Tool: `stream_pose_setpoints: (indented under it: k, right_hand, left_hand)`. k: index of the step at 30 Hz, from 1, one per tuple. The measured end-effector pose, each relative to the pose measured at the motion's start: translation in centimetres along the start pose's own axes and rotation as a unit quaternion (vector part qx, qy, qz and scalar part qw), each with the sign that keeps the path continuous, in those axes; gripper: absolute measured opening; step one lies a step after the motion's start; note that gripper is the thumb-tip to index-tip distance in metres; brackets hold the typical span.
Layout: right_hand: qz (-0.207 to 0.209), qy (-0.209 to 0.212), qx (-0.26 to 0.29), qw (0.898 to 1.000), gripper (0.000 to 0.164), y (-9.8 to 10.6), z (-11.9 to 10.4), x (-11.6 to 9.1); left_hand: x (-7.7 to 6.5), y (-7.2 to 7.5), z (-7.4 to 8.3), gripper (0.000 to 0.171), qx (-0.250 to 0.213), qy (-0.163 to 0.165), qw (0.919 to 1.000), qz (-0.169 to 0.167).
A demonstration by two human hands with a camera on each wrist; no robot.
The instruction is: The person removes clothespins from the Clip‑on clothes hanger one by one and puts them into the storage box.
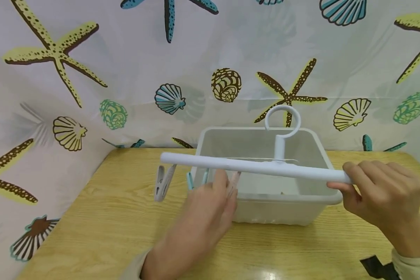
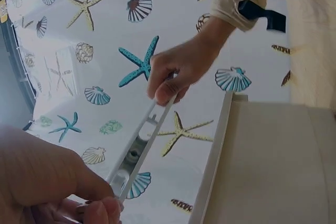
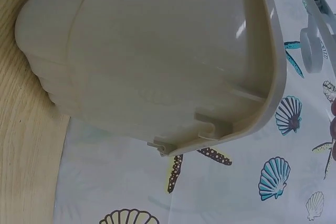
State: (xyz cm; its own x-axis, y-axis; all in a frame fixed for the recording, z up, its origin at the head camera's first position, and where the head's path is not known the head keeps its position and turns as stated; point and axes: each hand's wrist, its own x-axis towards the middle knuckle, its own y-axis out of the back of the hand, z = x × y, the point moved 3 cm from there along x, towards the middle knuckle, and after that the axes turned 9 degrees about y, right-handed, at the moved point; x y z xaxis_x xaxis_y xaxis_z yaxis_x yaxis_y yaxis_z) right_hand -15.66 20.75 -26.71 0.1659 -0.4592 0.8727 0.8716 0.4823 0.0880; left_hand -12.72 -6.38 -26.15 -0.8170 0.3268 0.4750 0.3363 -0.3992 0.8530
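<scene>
A white hanger (image 1: 196, 160) with a round hook is held level over the front of a bin. The right hand (image 1: 385, 190) grips the right end of its bar, thumb underneath. Below the bar, left of the middle, the left hand (image 1: 203, 217) pinches a pink clothespin (image 1: 233, 182), partly covered by the fingers. Along the bar's left part hang a grey clothespin (image 1: 162, 182) and a light blue clothespin (image 1: 190, 181), the latter partly behind the left hand. In the left wrist view, the hanger's hollow underside (image 2: 134, 153) runs between both hands.
A whitish plastic bin (image 1: 266, 212) stands on the wooden table (image 1: 119, 217) behind the hanger. A cloth (image 1: 133, 70) printed with shells and starfish hangs at the back and sides. A black strap (image 1: 374, 266) is near the right sleeve.
</scene>
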Motion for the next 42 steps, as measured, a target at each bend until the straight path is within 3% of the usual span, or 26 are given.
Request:
stream_pose_setpoints:
  k: [2, 3, 6, 9, 13, 17, 20, 29, 36, 42]
  right_hand:
    - [0.004, -0.009, -0.007, 1.0, 0.059, 0.0, 0.1, -0.1]
    - [0.001, -0.014, -0.009, 1.0, 0.059, 0.0, 0.0, -0.1]
    - [-0.03, -0.035, -0.01, 0.999, 0.059, 0.2, -0.1, 0.1]
    - [-0.102, -0.062, -0.003, 0.993, 0.06, 0.4, -0.2, 0.3]
    - [-0.182, -0.107, 0.03, 0.977, 0.063, 0.5, -0.3, 0.3]
    - [-0.217, -0.142, 0.067, 0.963, 0.069, 0.4, -0.3, -0.2]
    - [-0.225, -0.141, 0.06, 0.962, 0.071, 0.4, -0.3, -0.4]
    - [-0.212, -0.088, 0.044, 0.972, 0.062, 0.4, -0.8, 0.2]
    - [-0.188, -0.057, 0.048, 0.979, 0.054, 0.3, -1.1, 0.6]
    - [-0.134, -0.03, 0.033, 0.99, 0.055, 0.1, -1.1, 0.7]
  left_hand:
    - [0.1, 0.4, -0.2, 0.011, -0.008, 0.014, 0.9996, 0.022]
    - [0.1, 0.5, -0.3, 0.016, -0.069, 0.038, 0.996, 0.042]
    - [0.2, 0.7, -0.3, 0.019, -0.052, 0.046, 0.9961, 0.054]
    - [0.3, 0.8, -0.3, 0.021, -0.067, 0.052, 0.995, 0.053]
    - [0.5, 0.9, -0.3, 0.015, -0.087, 0.042, 0.9933, 0.063]
    - [0.5, 1.1, -0.2, 0.013, -0.089, 0.017, 0.992, 0.088]
    - [0.4, 1.3, -0.3, 0.015, -0.089, 0.009, 0.9906, 0.103]
    - [0.3, 1.7, -0.6, 0.009, -0.12, 0.005, 0.9847, 0.126]
    - [0.3, 1.5, -0.5, 0.017, -0.116, 0.017, 0.986, 0.119]
    - [0.3, 1.6, -0.4, 0.02, -0.122, 0.042, 0.9885, 0.078]
